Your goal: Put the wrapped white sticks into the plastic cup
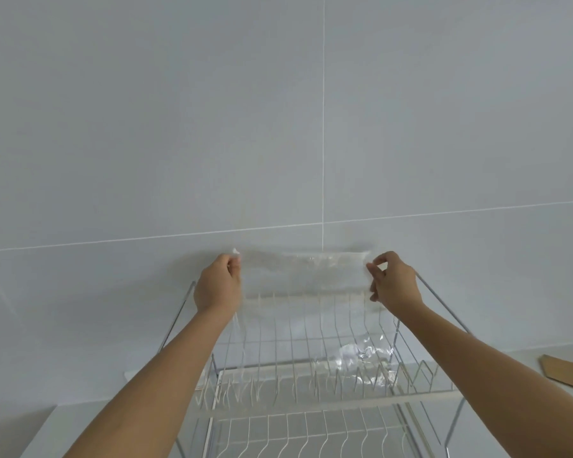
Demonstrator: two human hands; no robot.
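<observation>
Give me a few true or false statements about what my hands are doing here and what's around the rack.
1. Both hands hold a clear plastic bag stretched between them. True.
2. The left hand rests on the counter. False: it is raised, pinching the bag's edge.
3. A wire dish rack stands below the hands. True.
4. The right hand holds brown cardboard. False: the cardboard lies on the counter at right.

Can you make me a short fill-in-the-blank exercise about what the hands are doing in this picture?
1. The left hand and right hand stretch a clear plastic bag ____ them.
2. Below the bag stands a wire ____ rack.
3. A brown piece of ____ lies at the right edge.
4. The tiled wall behind is ____ in colour.

Missing words: between; dish; cardboard; grey
</observation>
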